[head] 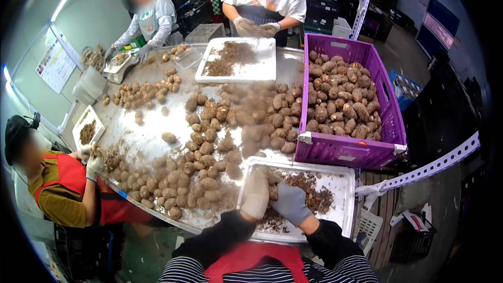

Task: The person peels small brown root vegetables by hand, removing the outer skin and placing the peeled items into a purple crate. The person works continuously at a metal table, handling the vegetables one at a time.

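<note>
My left hand (pixel 257 192), in a cream cloth glove, is closed around a brown taro corm (pixel 274 190). Against the same corm rests my right hand (pixel 291 200) in a grey glove, its fingers partly hidden. Both hands are over a white foam tray (pixel 346 204) that holds dark peelings and dirt (pixel 314 194). Left of the tray, many brown taro corms (pixel 208 161) lie spread on the metal table (pixel 145 141). Behind the tray's right part stands a purple plastic crate (pixel 349 151) filled with more corms (pixel 346 94).
Across the table a person (pixel 263 0) stands behind another foam tray (pixel 271 59). A co-worker in a red apron (pixel 67 188) works at the left edge, and another (pixel 149 19) is near a weighing scale (pixel 118 68). A perforated metal bar (pixel 432 165) extends at right.
</note>
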`<move>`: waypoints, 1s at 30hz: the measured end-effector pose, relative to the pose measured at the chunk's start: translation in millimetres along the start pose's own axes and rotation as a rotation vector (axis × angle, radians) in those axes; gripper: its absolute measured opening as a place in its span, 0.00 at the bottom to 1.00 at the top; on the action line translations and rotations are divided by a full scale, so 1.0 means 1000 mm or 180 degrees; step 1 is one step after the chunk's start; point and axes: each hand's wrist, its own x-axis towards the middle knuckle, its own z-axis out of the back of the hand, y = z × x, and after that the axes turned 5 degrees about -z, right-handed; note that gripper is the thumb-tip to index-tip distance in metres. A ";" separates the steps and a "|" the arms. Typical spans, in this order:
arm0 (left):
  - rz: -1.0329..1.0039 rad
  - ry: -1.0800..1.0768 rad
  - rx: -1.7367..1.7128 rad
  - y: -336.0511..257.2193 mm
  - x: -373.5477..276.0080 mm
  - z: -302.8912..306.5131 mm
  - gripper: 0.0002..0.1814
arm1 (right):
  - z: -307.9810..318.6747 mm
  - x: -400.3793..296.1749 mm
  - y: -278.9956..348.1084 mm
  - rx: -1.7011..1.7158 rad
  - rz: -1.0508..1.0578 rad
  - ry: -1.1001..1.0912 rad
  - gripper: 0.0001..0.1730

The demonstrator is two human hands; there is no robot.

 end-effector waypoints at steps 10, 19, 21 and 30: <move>0.0246 0.3491 -0.1037 -0.069 0.001 0.031 0.20 | 0.074 -0.011 0.051 0.2306 0.2097 -0.0797 0.19; 0.0275 0.2133 -0.1158 -0.030 0.000 0.018 0.19 | 0.033 -0.025 0.003 0.2246 0.0522 0.0566 0.33; -0.1314 0.1564 0.0639 -0.011 0.011 0.020 0.20 | 0.024 -0.016 0.012 0.0932 0.0466 -0.0093 0.29; 0.0381 0.1112 -0.1517 0.000 0.003 0.037 0.24 | 0.010 -0.021 0.009 0.1928 -0.0350 0.0226 0.29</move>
